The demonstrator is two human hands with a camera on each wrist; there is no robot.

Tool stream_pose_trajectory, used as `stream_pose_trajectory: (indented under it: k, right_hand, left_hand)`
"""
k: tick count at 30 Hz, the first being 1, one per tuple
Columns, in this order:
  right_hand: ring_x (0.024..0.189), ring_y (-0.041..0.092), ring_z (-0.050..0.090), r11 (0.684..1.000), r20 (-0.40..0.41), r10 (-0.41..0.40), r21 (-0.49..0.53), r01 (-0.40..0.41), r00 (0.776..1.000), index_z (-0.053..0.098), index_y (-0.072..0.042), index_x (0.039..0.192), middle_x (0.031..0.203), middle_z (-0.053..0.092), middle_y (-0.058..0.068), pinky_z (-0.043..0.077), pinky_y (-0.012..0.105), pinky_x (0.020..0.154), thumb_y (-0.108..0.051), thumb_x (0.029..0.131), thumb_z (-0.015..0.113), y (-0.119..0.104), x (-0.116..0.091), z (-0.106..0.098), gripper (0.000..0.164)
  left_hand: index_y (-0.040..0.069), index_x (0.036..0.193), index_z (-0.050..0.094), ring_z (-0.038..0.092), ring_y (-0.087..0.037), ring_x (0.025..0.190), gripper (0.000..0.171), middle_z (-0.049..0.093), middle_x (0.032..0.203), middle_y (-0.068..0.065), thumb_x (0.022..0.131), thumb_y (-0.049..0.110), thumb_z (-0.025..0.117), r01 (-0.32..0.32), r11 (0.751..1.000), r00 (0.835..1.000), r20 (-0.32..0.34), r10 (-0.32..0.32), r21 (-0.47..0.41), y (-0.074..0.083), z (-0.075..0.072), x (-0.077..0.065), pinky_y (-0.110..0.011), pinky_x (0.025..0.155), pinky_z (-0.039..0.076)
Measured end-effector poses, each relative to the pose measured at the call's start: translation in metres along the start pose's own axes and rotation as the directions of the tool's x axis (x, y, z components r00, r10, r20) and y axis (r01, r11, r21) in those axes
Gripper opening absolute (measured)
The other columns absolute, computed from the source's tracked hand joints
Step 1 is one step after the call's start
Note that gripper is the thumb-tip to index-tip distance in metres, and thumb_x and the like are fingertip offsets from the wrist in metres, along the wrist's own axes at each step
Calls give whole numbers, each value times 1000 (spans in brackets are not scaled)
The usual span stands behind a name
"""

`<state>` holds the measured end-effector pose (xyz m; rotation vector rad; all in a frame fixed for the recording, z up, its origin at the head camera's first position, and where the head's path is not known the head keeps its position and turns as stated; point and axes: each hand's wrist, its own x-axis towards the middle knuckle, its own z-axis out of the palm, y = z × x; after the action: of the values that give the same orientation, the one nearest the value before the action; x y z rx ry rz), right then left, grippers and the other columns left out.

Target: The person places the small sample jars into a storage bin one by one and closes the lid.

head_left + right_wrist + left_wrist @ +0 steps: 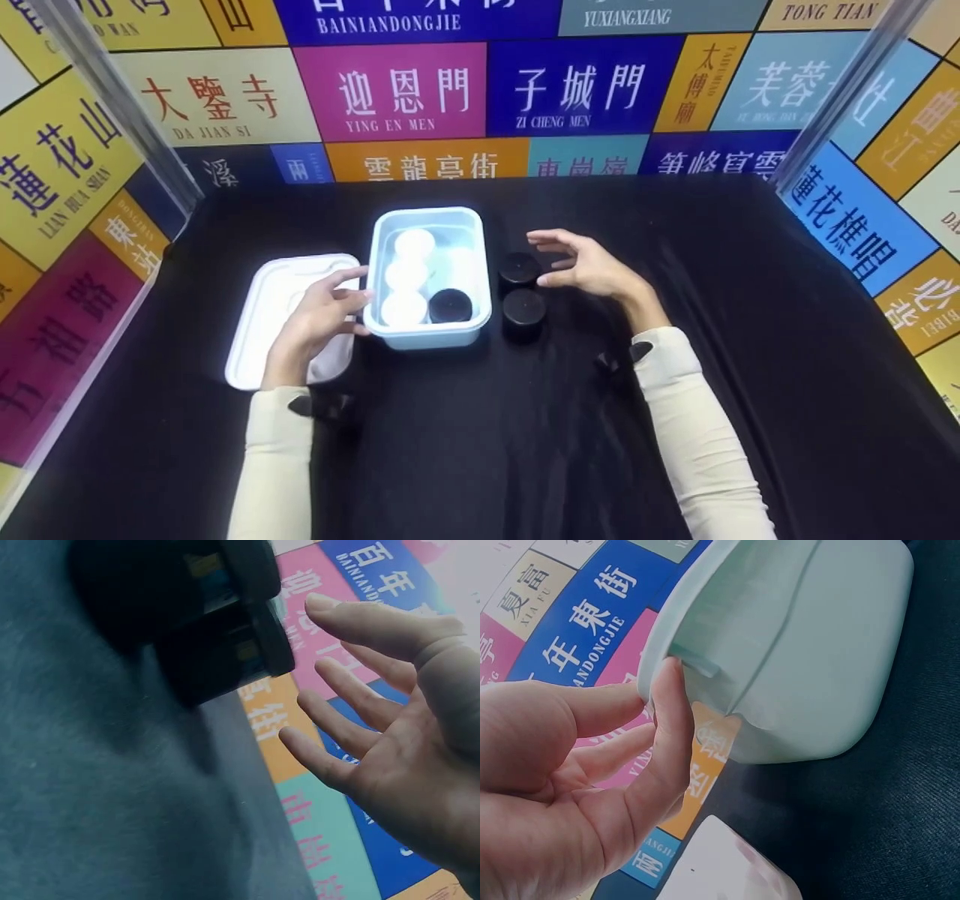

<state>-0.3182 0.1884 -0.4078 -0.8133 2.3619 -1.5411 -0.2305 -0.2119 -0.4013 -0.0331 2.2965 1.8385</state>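
A pale blue-green plastic container (pixel 431 340) stands in the middle, holding three white round pieces (pixel 414 246) in a row along its left side. One black-lidded jar (pixel 450 305) sits in its near right corner. My left hand (pixel 324 309) pinches the container's left rim between thumb and finger. Two more black jars, a far one (pixel 520 268) and a near one (pixel 523 311), stand just right of the container. Beside the far jar is my right hand (pixel 596 266), fingers spread and thumb close to its lid, with nothing held.
A white container lid (pixel 259 330) lies flat at the left, partly under my left hand. Black cloth (pixel 450 450) covers the table. Colourful printed panels (pixel 405 90) rise behind and at both sides, with clear posts (pixel 847 97) at the back corners.
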Motion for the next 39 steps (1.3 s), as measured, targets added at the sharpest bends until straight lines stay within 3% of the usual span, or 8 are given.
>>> stream_pose_trajectory:
  k: [19, 30, 34, 39]
  right_hand:
    - [142, 37, 43, 999, 55, 37, -12, -36, 998, 38, 1, 151, 155, 41, 21, 45, 57, 112, 10, 82, 70, 25, 10, 19, 76]
    - [126, 26, 57, 997, -25, 55, -54, -56, 998, 46, -5, 148, 143, 56, 15, 46, 38, 109, -2, 84, 78, 24, 12, 23, 71]
    - [122, 28, 59, 996, -64, 76, -39, -79, 995, 43, -4, 149, 140, 58, 18, 47, 42, 108, -4, 84, 78, 19, 13, 23, 73]
    - [130, 34, 54, 996, -103, 91, 12, -90, 991, 39, -2, 151, 145, 53, 23, 43, 50, 113, -2, 86, 75, 9, 14, 23, 75]
  left_hand:
    - [3, 152, 38, 69, -12, 84, 55, 66, 118, -23, 100, 7, 56, 6, 1000, 1000, -2, -6, 2, 0, 0, -1, -25, 65, 62]
    - [5, 152, 39, 69, -11, 85, 54, 61, 126, -28, 101, 7, 54, 24, 1000, 1000, -13, -24, 16, 0, 0, 0, -26, 66, 63]
    - [5, 152, 39, 70, -11, 86, 54, 62, 124, -26, 100, 7, 55, 24, 1000, 1000, -14, -24, 15, 0, 0, 0, -27, 66, 63]
    - [4, 152, 39, 70, -12, 85, 54, 62, 124, -27, 100, 7, 55, 19, 1000, 1000, -11, -19, 12, 0, 0, 0, -26, 65, 63]
